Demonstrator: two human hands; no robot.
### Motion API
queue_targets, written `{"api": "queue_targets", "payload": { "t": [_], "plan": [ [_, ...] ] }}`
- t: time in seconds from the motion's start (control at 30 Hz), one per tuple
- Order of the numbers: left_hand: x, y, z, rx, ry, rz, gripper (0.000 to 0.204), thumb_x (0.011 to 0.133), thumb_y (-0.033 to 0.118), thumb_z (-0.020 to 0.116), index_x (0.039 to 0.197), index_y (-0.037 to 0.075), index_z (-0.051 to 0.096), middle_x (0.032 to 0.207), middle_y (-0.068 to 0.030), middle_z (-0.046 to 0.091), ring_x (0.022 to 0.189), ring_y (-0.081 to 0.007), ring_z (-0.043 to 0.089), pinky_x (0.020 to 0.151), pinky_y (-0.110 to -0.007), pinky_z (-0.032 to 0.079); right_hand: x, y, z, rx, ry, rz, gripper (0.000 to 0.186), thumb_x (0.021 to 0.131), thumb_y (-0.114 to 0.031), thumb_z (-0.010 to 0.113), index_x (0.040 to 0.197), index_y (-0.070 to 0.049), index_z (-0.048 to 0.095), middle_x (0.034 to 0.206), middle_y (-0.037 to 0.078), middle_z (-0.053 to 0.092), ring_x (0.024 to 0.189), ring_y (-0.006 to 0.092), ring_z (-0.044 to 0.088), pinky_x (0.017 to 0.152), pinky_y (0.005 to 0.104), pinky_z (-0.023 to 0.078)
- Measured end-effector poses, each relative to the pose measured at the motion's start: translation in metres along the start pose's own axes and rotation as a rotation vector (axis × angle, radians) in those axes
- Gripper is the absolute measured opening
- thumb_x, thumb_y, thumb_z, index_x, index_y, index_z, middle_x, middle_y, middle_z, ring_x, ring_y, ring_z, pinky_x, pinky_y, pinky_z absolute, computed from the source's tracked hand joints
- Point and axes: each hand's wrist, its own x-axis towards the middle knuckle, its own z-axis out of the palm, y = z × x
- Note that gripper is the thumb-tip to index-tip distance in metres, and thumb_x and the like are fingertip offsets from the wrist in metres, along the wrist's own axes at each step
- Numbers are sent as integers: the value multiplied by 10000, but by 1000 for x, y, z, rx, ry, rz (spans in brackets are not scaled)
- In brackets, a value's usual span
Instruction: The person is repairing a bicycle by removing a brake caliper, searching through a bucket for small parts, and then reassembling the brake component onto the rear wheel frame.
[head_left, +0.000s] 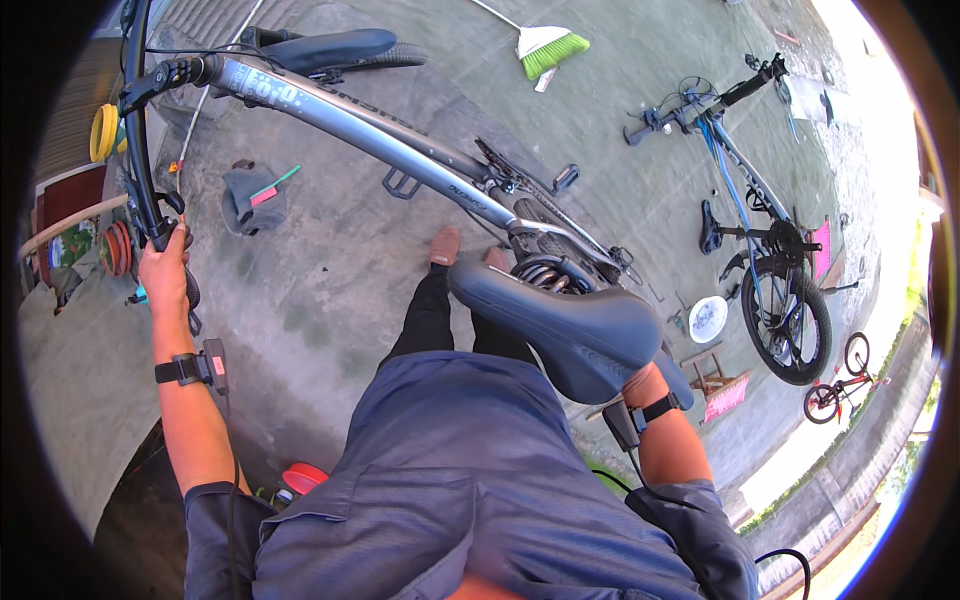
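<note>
A grey bicycle stands before me, its frame slanting from the handlebar at upper left to the wide black saddle by my waist. My left hand is closed round the near end of the handlebar, beside the brake lever. My right hand reaches in at the saddle's rear right edge. The saddle covers its fingers, so its grip does not show. Below the saddle, a coiled black cable hangs near the rear wheel. A strap with a small black box circles each wrist.
At right, an upturned-looking blue-and-black bicycle has its wheel towards me. Near it are a white basin, a small pink-topped stool and a small red bicycle. A green broom and a grey cloth with a brush lie on the concrete.
</note>
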Motion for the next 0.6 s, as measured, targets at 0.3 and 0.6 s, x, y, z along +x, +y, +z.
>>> {"api": "queue_targets", "payload": {
  "t": [0.3, 0.6],
  "plan": [
    [-16, 1, 3, 31, 52, 8, 221, 804, 222, 701, 880, 29, 626, 708, 2, 616, 553, -54, 484, 517, -219, 382, -13, 11, -6, -106, -20, 142, 289, 895, -51, 553, 1184, -32, 555, 1102, 105, 617, 971, 187, 604, 871, 339, 513],
    [-26, -9, -14, -54, 56, -86, 249, 801, 248, 704, 914, 37, 637, 772, -29, 657, 646, -100, 600, 577, -254, 464, -34, 21, 17, -110, -2, 200, 289, 899, -67, 545, 1185, -31, 553, 1100, 109, 617, 969, 193, 604, 871, 343, 512]
  ]
}}
